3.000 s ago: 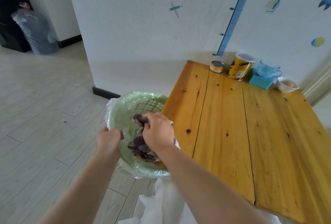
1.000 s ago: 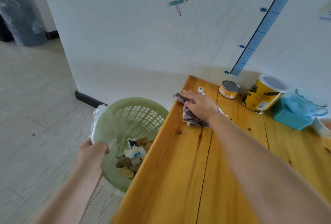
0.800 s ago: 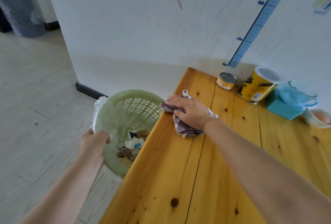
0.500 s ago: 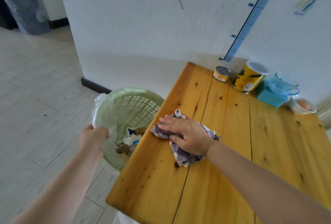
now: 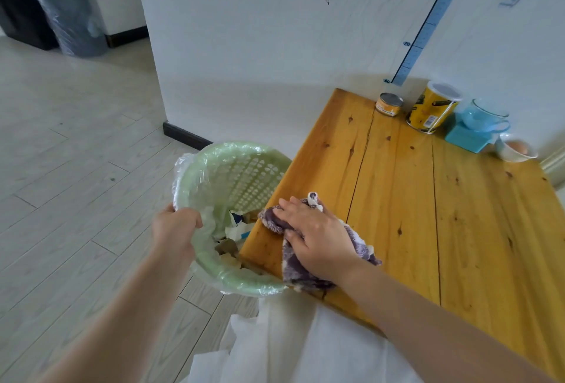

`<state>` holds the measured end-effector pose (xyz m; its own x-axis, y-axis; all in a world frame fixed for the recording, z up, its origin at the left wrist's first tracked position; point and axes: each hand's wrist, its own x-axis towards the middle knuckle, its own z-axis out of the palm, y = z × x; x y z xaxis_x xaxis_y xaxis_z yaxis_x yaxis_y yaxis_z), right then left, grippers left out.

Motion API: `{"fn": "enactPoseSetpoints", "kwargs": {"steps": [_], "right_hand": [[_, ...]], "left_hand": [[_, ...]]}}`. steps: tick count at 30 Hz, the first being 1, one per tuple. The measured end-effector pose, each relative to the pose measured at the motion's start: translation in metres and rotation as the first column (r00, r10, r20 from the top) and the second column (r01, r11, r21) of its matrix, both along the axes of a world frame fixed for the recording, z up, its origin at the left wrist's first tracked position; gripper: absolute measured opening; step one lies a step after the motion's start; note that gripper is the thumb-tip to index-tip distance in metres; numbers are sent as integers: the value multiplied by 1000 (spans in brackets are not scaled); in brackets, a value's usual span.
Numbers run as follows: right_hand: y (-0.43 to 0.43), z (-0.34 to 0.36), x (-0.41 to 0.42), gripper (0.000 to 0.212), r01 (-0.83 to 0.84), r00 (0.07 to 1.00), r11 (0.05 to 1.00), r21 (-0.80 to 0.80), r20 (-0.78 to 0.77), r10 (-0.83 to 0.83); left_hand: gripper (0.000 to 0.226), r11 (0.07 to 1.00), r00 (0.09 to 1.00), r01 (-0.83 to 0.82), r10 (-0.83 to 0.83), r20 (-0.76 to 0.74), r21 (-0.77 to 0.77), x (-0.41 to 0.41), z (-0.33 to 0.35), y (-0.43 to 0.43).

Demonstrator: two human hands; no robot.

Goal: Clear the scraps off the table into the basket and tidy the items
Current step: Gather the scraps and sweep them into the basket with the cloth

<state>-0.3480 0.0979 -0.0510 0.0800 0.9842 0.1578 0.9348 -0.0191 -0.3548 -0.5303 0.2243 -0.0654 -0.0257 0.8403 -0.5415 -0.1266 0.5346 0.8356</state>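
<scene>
A pale green perforated basket [image 5: 244,168] lined with a clear plastic bag is held tilted against the left edge of the wooden table [image 5: 428,214]. My left hand [image 5: 175,226] grips its near rim. Paper and brown scraps [image 5: 234,235] lie inside it. My right hand [image 5: 318,239] presses flat on a purple and white cloth [image 5: 293,272] at the table's near left corner, right beside the basket's rim.
At the table's far end by the wall stand a small tin [image 5: 389,103], a yellow canister [image 5: 431,110], a blue glass cup [image 5: 484,116] on a teal box [image 5: 466,139] and a white bowl with an egg [image 5: 515,148]. White fabric [image 5: 290,346] hangs below.
My right hand has dragged the cloth from the table's far end along the left edge to the near corner by the basket. My left hand kept its hold on the rim.
</scene>
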Motion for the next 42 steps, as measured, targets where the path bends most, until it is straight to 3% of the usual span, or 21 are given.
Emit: {"fn": "enactPoseSetpoints", "kwargs": {"steps": [6,14,16,19,20,23,34,36,38,39,40,42], "right_hand": [[20,-4,-51,40,138,990,988,71,-17,-137],[78,6,-85,23,211,976,978,6,-56,-210],[90,12,-87,24,217,961,976,20,-180,-210],[108,29,-85,28,232,819,972,36,-546,-176],[113,34,-84,28,231,797,971,56,-584,-156],[127,39,-78,27,183,891,972,147,-444,-101],[146,23,-88,27,165,849,981,106,-521,-86],[151,24,-87,26,296,698,955,24,-688,-199],[158,29,-74,26,466,377,876,-122,-868,-322],[160,32,-66,26,511,203,841,-180,-925,-321],[160,34,-61,25,529,85,821,-216,-949,-305],[162,36,-52,22,532,46,806,-260,-941,-334]], "left_hand": [[33,1000,1000,-23,23,1,14,-3,2,-5],[48,994,993,-108,106,-55,-33,-7,-2,2],[52,994,992,-103,100,-82,-33,-9,-4,4],[46,992,989,-122,118,-91,-36,-19,-7,8],[42,990,987,-134,129,-99,-42,-23,-8,10],[37,984,982,-164,156,-104,-72,-32,-11,15],[23,966,973,-229,226,-40,-122,-52,-19,22],[23,960,969,-245,246,-10,-136,-59,-29,24],[22,959,966,-243,252,48,-148,-66,-45,26],[22,956,962,-243,259,86,-165,-68,-54,27],[23,949,952,-252,278,129,-188,-70,-65,29],[23,927,930,-279,326,171,-253,-67,-89,34]]}}
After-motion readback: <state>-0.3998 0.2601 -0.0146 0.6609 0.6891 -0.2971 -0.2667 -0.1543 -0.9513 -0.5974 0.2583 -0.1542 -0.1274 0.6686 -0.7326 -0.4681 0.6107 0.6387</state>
